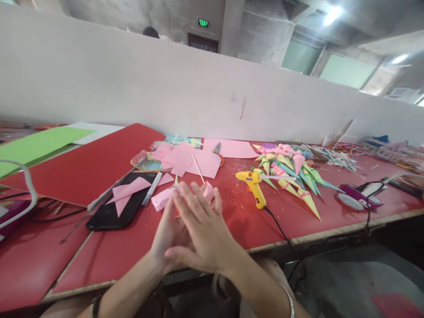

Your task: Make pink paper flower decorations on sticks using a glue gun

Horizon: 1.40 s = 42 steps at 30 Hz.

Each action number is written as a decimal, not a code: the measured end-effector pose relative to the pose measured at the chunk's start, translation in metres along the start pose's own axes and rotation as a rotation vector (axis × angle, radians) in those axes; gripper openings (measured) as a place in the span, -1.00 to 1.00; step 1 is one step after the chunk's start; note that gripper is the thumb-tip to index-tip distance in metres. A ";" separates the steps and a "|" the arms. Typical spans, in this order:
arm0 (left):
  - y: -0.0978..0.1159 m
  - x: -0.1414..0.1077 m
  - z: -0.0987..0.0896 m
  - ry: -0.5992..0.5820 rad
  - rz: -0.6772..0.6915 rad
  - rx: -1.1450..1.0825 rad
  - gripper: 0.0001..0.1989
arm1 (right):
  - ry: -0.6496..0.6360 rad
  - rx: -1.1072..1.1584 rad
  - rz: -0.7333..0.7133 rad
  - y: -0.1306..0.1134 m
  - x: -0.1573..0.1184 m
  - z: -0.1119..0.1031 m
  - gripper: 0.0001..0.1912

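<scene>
My right hand [202, 234] lies across my left hand [167, 236] above the front edge of the red table [126, 256]. The right fingers are stretched out and a little apart. My left hand is partly covered, and whether anything is between the palms is hidden. Just beyond the fingertips are a pink wrapped bundle [162, 198], a small pink piece [208, 190] and a thin stick [198, 167]. Pink paper sheets [182, 159] lie behind them.
A yellow glue gun [256, 187] with a black cord stands right of the hands, before a pile of coloured paper cones [291, 165]. Left are a black tray [119, 216], a marker [152, 190] and red board [99, 159]. Scissors [217, 148] lie behind.
</scene>
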<state>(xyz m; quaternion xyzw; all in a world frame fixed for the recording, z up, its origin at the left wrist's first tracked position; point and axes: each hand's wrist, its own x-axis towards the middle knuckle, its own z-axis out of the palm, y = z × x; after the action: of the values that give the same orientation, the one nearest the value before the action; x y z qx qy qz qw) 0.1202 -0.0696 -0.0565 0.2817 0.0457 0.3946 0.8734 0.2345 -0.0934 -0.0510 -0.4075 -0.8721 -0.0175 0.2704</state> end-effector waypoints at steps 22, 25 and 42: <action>0.016 0.011 -0.001 0.357 0.297 2.116 -0.65 | 0.652 0.959 0.481 0.019 -0.004 -0.003 -0.68; 0.009 0.016 0.001 0.253 0.171 2.497 -0.66 | 0.685 1.058 0.554 0.020 -0.001 -0.005 -0.74; 0.039 0.000 -0.021 0.281 -0.130 2.446 -0.74 | 0.652 1.009 0.700 0.036 -0.002 0.004 -0.71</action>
<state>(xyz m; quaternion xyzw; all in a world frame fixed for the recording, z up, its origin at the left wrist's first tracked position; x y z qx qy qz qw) 0.0877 -0.0397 -0.0531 0.8661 0.4926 0.0750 0.0408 0.2603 -0.0698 -0.0624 -0.4632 -0.4653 0.3568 0.6646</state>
